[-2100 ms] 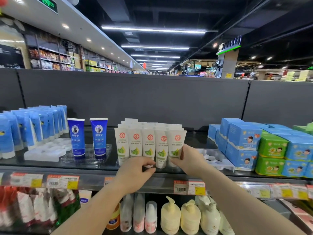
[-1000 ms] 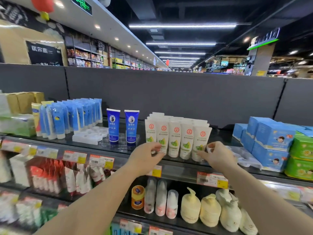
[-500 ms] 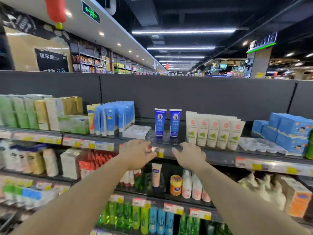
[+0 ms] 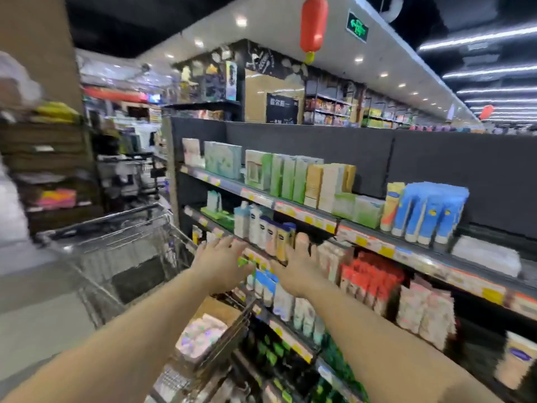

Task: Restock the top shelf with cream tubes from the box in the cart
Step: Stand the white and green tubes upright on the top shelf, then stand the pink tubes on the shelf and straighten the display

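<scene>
Head view: we reach back toward the cart (image 4: 116, 251) for more cream tubes.

Our left hand (image 4: 222, 264) and right hand (image 4: 299, 271) are both spread and empty (the frame is blurred); next we need the box (image 4: 200, 338) of pale tubes low in the cart, the top shelf (image 4: 421, 251) lying to our right.

Two bare hands, left (image 4: 222, 264) and right (image 4: 299, 271); one wire cart (image 4: 116, 251); one red lantern (image 4: 313, 24); one green exit sign (image 4: 357, 27).
</scene>
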### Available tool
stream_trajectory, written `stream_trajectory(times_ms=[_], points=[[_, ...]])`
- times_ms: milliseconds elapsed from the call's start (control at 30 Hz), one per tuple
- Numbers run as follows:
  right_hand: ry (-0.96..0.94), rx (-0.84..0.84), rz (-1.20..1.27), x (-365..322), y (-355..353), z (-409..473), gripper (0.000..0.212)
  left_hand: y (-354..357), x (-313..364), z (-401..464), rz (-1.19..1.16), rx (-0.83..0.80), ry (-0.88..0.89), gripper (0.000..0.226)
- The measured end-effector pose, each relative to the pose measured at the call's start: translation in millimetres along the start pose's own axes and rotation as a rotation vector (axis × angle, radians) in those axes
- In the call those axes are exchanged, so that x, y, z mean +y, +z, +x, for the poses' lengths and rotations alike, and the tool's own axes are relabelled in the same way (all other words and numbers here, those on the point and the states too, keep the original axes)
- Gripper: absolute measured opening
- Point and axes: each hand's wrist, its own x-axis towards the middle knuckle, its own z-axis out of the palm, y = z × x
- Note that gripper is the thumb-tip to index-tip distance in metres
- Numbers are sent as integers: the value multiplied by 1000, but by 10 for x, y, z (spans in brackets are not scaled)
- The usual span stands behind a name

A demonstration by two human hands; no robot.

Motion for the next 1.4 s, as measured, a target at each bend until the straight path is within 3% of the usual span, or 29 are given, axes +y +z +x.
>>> stream_trajectory(times_ms=[300,667,967,1233,1400], points=[[-312,-99,-5,-1711,855,849,70,223,-1788,-70,52,-44,-379,68],[-379,-194,-28,-2296,1554,2597,70,929,-2812,1241,-24,-103,-498,70],[-233,-309,-29,-2269,2309,3531,70,1927,-3417,2189,-133,-254,-425,67],[187,-352,-5,-1840,3048,4112,68,2964,-3967,3224,-93,-481,-46,68],[338,-368,10,-1738,3459,4051,66,3505,-3994,3489,-121,-526,124,60]])
